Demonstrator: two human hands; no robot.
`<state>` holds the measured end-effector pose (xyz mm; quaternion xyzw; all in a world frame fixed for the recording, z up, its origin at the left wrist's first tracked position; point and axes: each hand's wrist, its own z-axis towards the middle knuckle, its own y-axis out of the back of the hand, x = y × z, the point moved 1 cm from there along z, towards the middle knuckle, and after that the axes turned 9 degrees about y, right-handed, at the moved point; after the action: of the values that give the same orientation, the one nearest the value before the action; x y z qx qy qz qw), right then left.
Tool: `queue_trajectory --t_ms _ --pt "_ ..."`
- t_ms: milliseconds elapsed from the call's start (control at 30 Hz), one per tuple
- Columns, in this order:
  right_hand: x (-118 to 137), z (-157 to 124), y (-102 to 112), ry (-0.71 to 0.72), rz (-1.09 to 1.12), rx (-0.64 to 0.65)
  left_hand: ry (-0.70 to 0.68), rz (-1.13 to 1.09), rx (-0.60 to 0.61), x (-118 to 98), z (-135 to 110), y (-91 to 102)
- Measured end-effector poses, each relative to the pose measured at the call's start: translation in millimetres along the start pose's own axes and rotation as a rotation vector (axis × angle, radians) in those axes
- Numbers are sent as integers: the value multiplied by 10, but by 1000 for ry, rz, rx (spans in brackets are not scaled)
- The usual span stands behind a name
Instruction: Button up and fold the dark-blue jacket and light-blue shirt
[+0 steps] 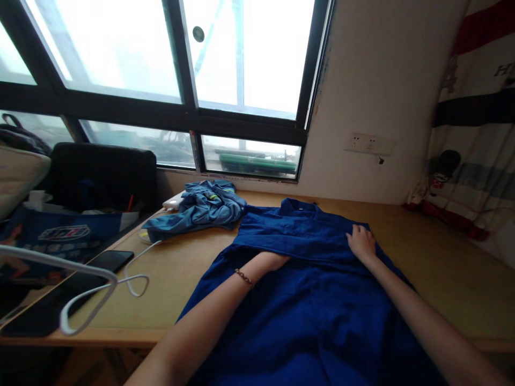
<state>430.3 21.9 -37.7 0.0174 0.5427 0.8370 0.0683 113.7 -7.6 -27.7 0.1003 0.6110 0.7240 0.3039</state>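
Note:
A dark blue collared shirt (317,300) lies spread over the wooden table (434,257), its collar toward the window. My left hand (270,261) reaches under a folded-over flap of the shirt, so its fingers are hidden by the cloth; a beaded bracelet sits on that wrist. My right hand (361,241) rests flat on the shirt's right shoulder area with its fingers spread.
A crumpled lighter blue garment (201,210) lies at the table's far left, by a white device (174,202). A white wire hanger (86,289) and a black phone (110,261) sit at the left edge. A black chair back (102,174) stands left; a wall socket (368,143) right.

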Motion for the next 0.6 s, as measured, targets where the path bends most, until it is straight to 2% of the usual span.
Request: queue_trajectory --t_ms 67,100,167,200,233,267,300,367,433,467,533,600 --pt "363 -82 83 214 88 -14 -69 13 -22 -232 -52 -105" --pt "539 -141 98 313 133 1 -157 20 -27 -348 -76 -141" --pt "837 -272 88 462 198 60 -432 27 -22 -540 -110 -168" --pt "947 -332 68 517 215 103 -563 23 -32 -594 -115 -162" --pt "1027 -382 45 559 223 149 -638 17 -58 -609 -106 -146" --pt "1077 -419 22 590 225 192 -628 13 -101 -579 -82 -126" --pt "1100 -443 2 608 225 227 -527 18 -158 -502 -43 -107" --pt "1076 -449 -25 622 228 256 -150 57 -239 -214 53 -86" --pt "970 -411 -53 613 232 248 239 117 -199 198 134 -95" --pt "887 -380 -76 599 228 247 372 135 -128 417 164 -108" --pt "652 -304 -151 530 202 261 527 139 -28 818 203 -130" --pt "333 -224 -261 417 157 283 622 138 -26 1107 229 -143"
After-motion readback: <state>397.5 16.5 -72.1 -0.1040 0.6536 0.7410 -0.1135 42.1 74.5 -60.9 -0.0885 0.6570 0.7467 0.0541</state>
